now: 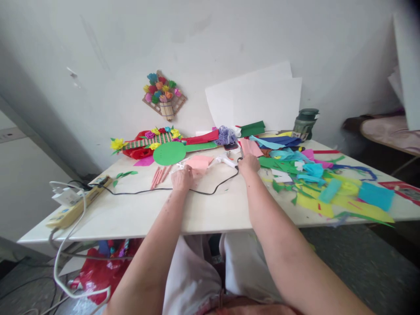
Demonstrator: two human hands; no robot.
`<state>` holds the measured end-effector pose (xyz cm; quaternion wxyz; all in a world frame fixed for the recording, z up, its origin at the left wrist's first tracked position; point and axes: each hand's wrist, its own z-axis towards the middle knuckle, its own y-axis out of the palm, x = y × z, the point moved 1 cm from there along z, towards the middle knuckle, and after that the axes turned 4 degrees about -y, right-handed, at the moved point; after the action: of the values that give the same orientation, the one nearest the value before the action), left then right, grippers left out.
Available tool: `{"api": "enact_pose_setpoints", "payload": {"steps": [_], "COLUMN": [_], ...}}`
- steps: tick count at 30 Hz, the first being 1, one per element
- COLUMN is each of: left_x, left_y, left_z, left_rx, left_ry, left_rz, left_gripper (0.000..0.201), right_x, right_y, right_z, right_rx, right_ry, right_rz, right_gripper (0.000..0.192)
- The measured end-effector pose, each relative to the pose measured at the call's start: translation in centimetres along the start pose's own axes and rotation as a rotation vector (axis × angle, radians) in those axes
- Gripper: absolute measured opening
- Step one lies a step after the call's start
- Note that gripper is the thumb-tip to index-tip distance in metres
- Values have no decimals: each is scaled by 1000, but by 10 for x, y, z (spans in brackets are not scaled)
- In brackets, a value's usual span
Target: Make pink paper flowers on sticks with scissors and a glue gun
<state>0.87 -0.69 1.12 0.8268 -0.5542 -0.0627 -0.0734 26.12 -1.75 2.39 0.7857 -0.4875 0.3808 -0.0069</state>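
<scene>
My left hand [183, 178] rests on the table with its fingers pinched together, beside a small white piece and at the edge of a pink paper sheet [199, 162]. What it holds, if anything, is too small to make out. Several rolled pink paper sticks [160, 176] lie just left of it. My right hand [248, 164] is closed around what look like scissors [240, 159], whose dark handle shows at the fingers. A folded pink paper strip [251, 148] lies just beyond that hand, and a white glue gun [226, 161] with a black cord is to its left.
Colourful paper scraps [328, 192] cover the right side of the table [216, 218]. A green paper-covered disc [169, 153] with a long neck, a flower-decorated piece [149, 141] and purple yarn [225, 135] lie at the back. A power strip [78, 205] sits left; a dark bottle [305, 124] stands back right.
</scene>
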Motion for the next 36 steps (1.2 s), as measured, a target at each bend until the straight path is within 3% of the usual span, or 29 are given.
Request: {"api": "enact_pose_setpoints", "payload": {"steps": [4, 9, 13, 17, 21, 24, 29, 32, 36], "left_x": [-5, -13, -20, -25, -25, -23, -22, -23, -27], "left_y": [2, 7, 12, 16, 19, 20, 23, 26, 31], "left_z": [3, 9, 14, 18, 19, 19, 21, 25, 29], "left_rx": [58, 204, 296, 332, 310, 280, 326, 346, 343], "left_ry": [-36, -69, -217, -338, -319, -273, -222, -231, -225], "left_rz": [-127, -466, -693, -840, -1114, -1294, -1321, -1273, -1195], "left_gripper": [21, 13, 17, 22, 45, 49, 38, 29, 26], "right_x": [2, -1, -13, -31, -46, -53, -59, -62, -64], "right_y": [2, 0, 2, 12, 26, 36, 53, 64, 69], "right_z": [0, 2, -3, -21, -39, -48, -53, -54, -56], "right_rx": [-11, 44, 57, 31, -10, -59, -78, -94, -136], "right_ry": [-5, -101, -286, -559, -847, -1013, -1187, -1213, -1207], "right_rz": [-39, -69, -88, -83, -81, -96, -207, -323, -376], "right_gripper": [35, 33, 30, 28, 28, 25, 28, 35, 31]}}
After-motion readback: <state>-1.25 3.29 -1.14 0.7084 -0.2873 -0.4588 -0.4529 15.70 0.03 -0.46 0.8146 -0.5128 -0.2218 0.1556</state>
